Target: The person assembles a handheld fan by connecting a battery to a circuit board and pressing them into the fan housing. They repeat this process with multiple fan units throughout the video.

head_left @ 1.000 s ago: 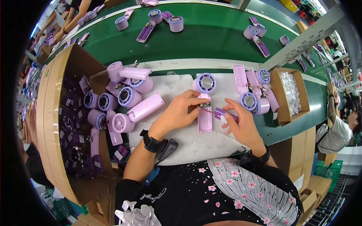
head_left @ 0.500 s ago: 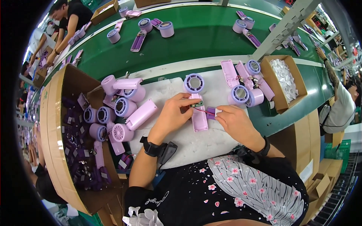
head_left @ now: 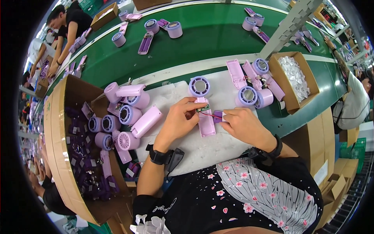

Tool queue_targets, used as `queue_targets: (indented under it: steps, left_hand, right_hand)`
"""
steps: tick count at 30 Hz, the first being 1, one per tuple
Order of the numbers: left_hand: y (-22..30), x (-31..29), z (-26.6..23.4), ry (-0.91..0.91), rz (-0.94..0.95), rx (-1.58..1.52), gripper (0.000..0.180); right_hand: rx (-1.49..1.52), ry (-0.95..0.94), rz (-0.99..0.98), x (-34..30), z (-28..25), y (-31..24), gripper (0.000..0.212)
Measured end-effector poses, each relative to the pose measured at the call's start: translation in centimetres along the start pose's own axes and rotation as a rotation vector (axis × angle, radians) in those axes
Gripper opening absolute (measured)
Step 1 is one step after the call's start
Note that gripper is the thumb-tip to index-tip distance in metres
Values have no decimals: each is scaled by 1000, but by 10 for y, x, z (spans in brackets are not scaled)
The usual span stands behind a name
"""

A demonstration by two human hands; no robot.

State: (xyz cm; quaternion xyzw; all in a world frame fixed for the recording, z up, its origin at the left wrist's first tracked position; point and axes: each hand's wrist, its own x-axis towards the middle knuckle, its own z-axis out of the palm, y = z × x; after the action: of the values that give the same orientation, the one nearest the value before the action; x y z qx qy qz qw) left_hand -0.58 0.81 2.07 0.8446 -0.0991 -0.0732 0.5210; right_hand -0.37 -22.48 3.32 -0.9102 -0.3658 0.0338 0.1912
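Observation:
My left hand rests on a pink handle shell lying open on the white mat, its fingertips pinching a small green circuit board at the shell's top. My right hand holds a small purple part just right of the shell, joined to the board by thin red wires. A purple round fan head sits at the far end of the shell.
A heap of pink and purple fan bodies lies left of the mat, beside a large cardboard box of purple parts. More shells and fan heads and a box of white pieces lie right. A green conveyor carries parts; other people work around.
Both hands stay on the same handle shell with only small finger movements. The view has shifted a little as my head moved.

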Motion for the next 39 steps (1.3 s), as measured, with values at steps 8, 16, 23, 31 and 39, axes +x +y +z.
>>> queue_targets:
  steps: [8,16,23,31,39]
  left_hand:
    - [-16,3,0,19,-26,-175,38]
    - [-10,5,0,-11,-92,-216,34]
    - [-11,2,4,46,-76,-163,34]
    - [-6,6,5,7,-85,-145,35]
    - [-10,4,6,38,-71,-138,36]
  right_hand:
    - [34,48,-29,2,4,3,10]
    - [-72,59,7,0,11,-7,10]
    - [-91,115,46,1,10,-12,13]
    - [141,78,82,-6,-31,12,12]
    - [211,-26,300,62,-114,55,16]
